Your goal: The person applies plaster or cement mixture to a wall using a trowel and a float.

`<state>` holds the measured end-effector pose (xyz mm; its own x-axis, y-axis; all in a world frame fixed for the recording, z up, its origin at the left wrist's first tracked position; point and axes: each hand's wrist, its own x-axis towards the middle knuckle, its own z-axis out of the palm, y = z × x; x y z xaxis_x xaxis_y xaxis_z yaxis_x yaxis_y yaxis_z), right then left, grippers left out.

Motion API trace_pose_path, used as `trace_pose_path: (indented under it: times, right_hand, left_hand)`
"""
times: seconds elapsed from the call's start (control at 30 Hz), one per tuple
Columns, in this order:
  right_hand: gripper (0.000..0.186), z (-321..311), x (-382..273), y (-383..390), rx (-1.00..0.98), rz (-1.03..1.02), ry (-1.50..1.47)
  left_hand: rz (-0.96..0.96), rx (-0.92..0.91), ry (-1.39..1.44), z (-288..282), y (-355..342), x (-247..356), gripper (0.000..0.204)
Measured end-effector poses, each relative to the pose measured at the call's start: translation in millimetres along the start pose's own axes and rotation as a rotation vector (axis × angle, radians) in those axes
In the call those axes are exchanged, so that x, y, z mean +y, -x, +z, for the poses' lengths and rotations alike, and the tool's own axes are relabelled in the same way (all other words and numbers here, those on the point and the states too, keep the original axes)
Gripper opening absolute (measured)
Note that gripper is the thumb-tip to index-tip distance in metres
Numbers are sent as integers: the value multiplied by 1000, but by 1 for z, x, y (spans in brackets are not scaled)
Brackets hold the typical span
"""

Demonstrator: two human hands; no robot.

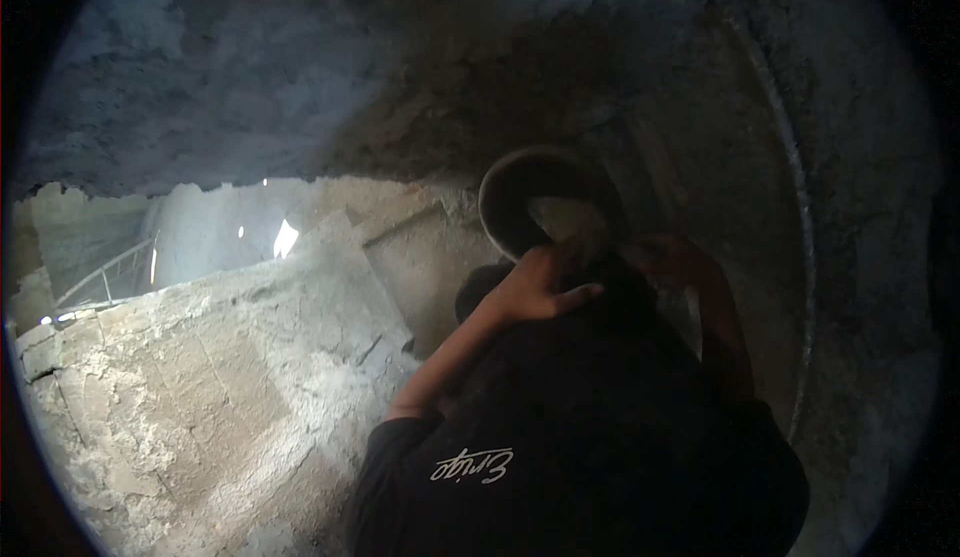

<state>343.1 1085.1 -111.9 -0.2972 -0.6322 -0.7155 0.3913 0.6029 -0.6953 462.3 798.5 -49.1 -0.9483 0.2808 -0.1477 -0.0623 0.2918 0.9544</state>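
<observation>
My left hand [537, 287] is in front of my chest, its thumb stretched to the right and its other fingers bent over something dark. Just beyond it is a round, dark thing with a thick rim [508, 202] and a pale patch in its middle; whether it is a bucket or a ring I cannot tell. Deep in shade, my right hand [675, 260] is at the lower right of this rim, fingers curled toward the left hand. What lies between the two hands is lost in the dark. My black shirt [600, 437] fills the lower middle.
A rough, dark overhang [250, 87] crosses the top. To the left lies a dusty, cracked pale slab [200, 357], with a rail or ladder [105, 275] and bright openings beyond it. A long, curved pipe or edge [803, 217] runs down the right side.
</observation>
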Motion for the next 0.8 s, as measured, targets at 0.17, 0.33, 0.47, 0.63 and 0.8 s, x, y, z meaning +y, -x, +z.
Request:
trace_pose_path:
  times: [0.17,0.33,0.47,0.63,0.8]
  right_hand:
    - [59,-23,58,46,240,107,-92]
    - [61,-36,32,104,362,-42,-290]
    - [58,-52,23,109,447,-664,-560]
    - [57,-63,-48,73,96,-1091,-711]
    - [60,-80,-139,41,-234,-1029,-845]
  left_hand:
    - [-116,231,220,2,-1,-33,36]
    - [-204,423,376,-8,4,-68,37]
    - [-400,476,733,-9,-12,-71,44]
    - [-258,544,466,6,-32,-80,38]
    - [-242,622,568,7,-45,-31,23]
